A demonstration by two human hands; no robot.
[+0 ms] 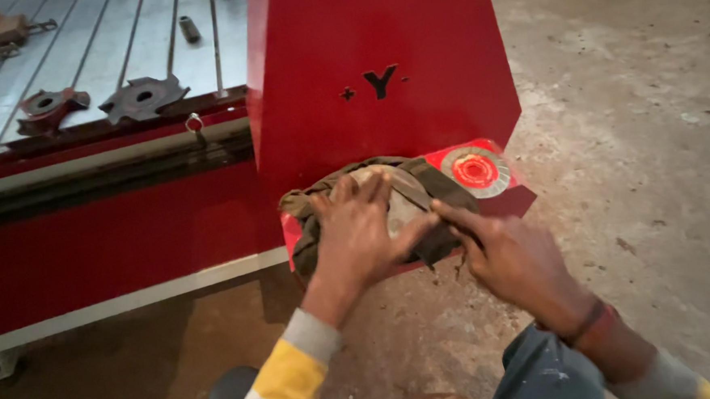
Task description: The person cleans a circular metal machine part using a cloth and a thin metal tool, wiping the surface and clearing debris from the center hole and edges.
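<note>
The red machine column (pixel 380 69) is rising just beyond the fingertips of both hands, its low ledge (pixel 525 199) carrying everything the fingers are touching; the grey slotted bed (pixel 120 42) is lying well off past the left hand's knuckles, with two toothed cutter heads (pixel 143 97) resting on it. Under the fingers, a dull olive rag (pixel 419 184) is lying bunched on the ledge, wrapped about a pale round disc (pixel 400 201). The left hand (pixel 357 236) is spreading wide and flat, pressing down on rag and disc; the right hand (pixel 508 256) is pinching a fold of rag at the disc's near edge, thumb and forefinger narrowed together. A red-centred flap disc (pixel 475 170) is sitting just beyond the right fingertips. Judging from this, steady pressure from the flat palm should be keeping the disc from sliding while the pinched cloth is drawn snug.
</note>
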